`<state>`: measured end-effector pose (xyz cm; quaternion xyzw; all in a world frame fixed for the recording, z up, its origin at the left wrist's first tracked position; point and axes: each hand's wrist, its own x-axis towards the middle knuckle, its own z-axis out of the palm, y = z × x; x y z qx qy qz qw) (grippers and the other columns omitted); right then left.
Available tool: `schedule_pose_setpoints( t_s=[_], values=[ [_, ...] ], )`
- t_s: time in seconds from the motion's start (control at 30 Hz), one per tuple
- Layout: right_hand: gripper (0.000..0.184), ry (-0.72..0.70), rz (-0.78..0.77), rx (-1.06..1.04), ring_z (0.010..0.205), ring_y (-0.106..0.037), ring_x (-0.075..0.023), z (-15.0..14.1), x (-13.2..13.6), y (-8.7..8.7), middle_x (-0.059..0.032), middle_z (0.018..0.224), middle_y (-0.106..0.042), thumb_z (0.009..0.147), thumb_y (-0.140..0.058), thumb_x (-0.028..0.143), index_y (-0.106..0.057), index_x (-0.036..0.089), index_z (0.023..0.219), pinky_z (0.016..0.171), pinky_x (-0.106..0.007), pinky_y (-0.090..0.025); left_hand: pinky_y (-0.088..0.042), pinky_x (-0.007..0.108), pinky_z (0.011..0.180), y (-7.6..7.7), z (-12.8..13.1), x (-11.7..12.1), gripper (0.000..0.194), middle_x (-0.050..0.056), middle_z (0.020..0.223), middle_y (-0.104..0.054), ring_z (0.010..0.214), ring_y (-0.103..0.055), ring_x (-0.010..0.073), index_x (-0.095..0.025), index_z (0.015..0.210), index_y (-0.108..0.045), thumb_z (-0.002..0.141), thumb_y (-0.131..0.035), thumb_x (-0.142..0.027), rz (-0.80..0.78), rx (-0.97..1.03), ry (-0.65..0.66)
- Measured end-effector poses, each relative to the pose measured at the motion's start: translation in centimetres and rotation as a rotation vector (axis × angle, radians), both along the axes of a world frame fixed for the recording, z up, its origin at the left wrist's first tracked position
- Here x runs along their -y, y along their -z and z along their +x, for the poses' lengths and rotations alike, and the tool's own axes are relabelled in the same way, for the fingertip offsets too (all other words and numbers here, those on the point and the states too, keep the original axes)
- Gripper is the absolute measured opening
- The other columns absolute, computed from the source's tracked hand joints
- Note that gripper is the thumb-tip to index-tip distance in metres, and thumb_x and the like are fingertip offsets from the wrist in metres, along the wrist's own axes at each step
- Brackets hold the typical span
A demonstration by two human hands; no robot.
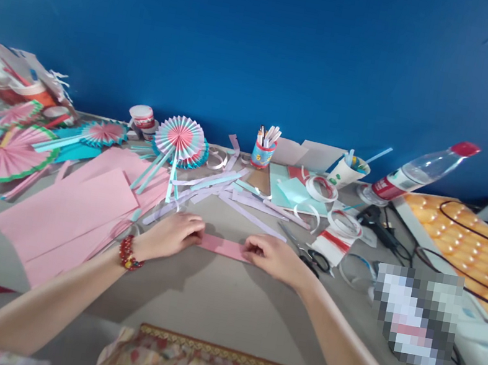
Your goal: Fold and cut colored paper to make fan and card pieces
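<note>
A narrow pink paper strip (224,246) lies level between my two hands, just above or on the grey tabletop. My left hand (179,234) pinches its left end, fingers curled inward; a red bead bracelet is on that wrist. At the other end, the curled fingers of my right hand (265,254) close on the strip. Scissors with black handles (319,261) rest to the right of my right hand. Large pink paper sheets (78,210) spread out left of my left hand. Behind the hands lie lilac paper strips (249,205).
Pleated paper fans (180,138) stand and lie at the left. A pen holder (263,152), a paper cup (347,170) and tape rolls (321,188) sit toward the wall. At right are a plastic bottle (416,172), a glue gun (381,222), cables and an orange padded sheet (470,241).
</note>
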<state>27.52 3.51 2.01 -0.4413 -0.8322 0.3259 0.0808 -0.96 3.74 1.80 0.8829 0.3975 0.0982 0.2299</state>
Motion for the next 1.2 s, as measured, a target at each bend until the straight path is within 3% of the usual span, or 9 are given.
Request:
schedule_pose_setpoints(
  t_s=[1.2],
  values=[
    [0.007,-0.019,0.082,-0.015,0.077,-0.057,-0.0154,0.08,0.42,0.85,0.0007,0.081,-0.065,0.086,-0.062,0.021,-0.061,0.021,0.079,0.07,-0.024,-0.037,-0.038,0.028,0.073,-0.14,-0.05,-0.03,0.018,0.001,0.084,-0.062,0.08,-0.06,0.0174,-0.019,0.08,-0.057,0.096,-0.053,-0.026,0.007,-0.012,0.005]
  ],
)
